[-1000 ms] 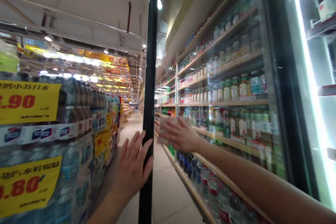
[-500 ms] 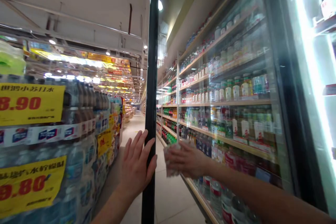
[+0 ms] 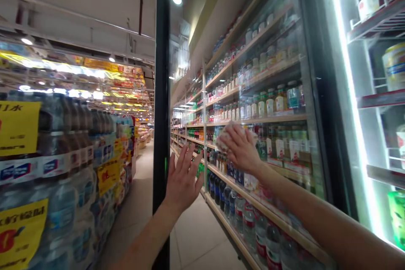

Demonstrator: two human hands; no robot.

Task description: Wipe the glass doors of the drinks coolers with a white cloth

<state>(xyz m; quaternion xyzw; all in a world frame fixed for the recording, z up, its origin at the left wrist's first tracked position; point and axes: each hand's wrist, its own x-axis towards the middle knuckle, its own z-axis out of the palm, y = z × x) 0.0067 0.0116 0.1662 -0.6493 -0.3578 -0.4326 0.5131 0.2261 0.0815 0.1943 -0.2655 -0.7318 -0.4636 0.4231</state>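
Observation:
A tall glass door (image 3: 268, 71) with a black frame (image 3: 162, 71) stands swung out in front of me. My right hand (image 3: 243, 152) is spread over a pale, crumpled cloth (image 3: 223, 138), pressing it to the middle of the glass; part of the cloth is hidden under the palm. My left hand (image 3: 185, 181) is open with fingers apart, just right of the door's black edge. It holds nothing; whether its fingertips touch the glass I cannot tell.
Through the glass show wooden shelves (image 3: 226, 183) full of bottles. At the right is a lit cooler with wire shelves (image 3: 382, 19) and jars. Packed bottles (image 3: 65, 211) with yellow price signs (image 3: 19, 128) are stacked at the left, beside a tiled aisle (image 3: 141, 177).
My right hand has moved up the glass with the cloth. My left hand has shifted from the door's black edge to the right of it. The view has turned slightly right.

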